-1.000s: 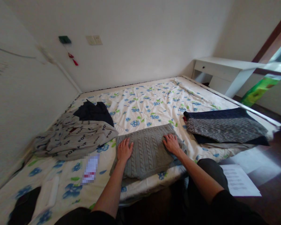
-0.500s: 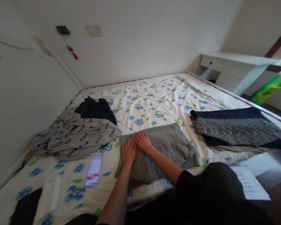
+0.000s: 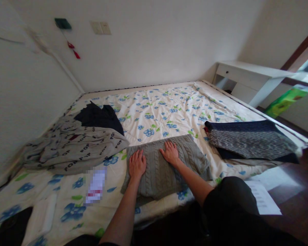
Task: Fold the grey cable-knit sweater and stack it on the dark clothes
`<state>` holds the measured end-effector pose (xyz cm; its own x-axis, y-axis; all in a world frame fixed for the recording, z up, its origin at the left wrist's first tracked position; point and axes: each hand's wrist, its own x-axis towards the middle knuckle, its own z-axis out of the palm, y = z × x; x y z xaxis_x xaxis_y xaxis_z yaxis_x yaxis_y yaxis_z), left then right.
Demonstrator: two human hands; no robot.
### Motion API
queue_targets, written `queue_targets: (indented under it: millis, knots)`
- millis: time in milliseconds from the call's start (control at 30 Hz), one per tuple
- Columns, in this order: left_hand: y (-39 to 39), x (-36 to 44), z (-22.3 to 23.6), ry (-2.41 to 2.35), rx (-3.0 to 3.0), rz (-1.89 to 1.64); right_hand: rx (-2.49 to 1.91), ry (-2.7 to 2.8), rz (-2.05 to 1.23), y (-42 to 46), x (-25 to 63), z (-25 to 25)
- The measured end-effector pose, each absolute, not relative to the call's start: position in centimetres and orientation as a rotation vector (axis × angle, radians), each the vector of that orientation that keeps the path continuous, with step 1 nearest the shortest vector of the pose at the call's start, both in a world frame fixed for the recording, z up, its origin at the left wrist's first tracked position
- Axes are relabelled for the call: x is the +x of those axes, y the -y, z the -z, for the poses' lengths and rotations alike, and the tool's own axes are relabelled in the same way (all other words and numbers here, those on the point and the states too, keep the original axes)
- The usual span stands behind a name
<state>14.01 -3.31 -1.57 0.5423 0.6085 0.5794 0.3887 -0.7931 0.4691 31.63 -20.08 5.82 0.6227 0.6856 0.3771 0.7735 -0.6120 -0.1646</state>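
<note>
A grey cable-knit sweater [image 3: 156, 174], folded into a rough rectangle, lies on the flowered bed sheet [image 3: 154, 119] in front of me. My left hand [image 3: 138, 164] rests flat on its left side with the fingers stretched out. Farther right, my right hand [image 3: 170, 153] lies on the upper middle of the knit, palm down and fingers spread. Neither hand grips the fabric. Ribbed edging shows along the sweater's near and right edges.
To the left are a rumpled grey garment with lettering [image 3: 79, 147] and a dark cloth [image 3: 100, 116]. Folded dark and speckled knitwear [image 3: 254, 140] lies right. A blurred-out slip [image 3: 95, 186], a black item [image 3: 12, 225] and papers [image 3: 263, 198] are nearer. A white desk [image 3: 248, 75] stands beyond.
My right hand has slid right across the sweater, away from my left hand. The left hand stays on the left side. The view has shifted slightly.
</note>
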Motion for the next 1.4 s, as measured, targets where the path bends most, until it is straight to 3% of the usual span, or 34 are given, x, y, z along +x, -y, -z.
queue_targets:
  millis: [500,900,1200,1400]
  knots:
    - [3.3,13.9,1.3,-0.814,2.454,-1.073,-2.624,1.182,0.254,30.4,43.2,-9.7]
    - [3.4,14.0,1.4,-0.868,2.518,-1.088,-2.540,1.021,0.454,32.2,45.8,-8.5]
    - [5.5,16.7,-3.3,-1.202,2.579,-0.872,-2.567,0.944,0.544,31.2,46.1,-6.6]
    - [4.6,19.5,-3.3,-0.702,2.669,-0.919,-2.596,0.957,0.521,31.2,45.8,-6.7]
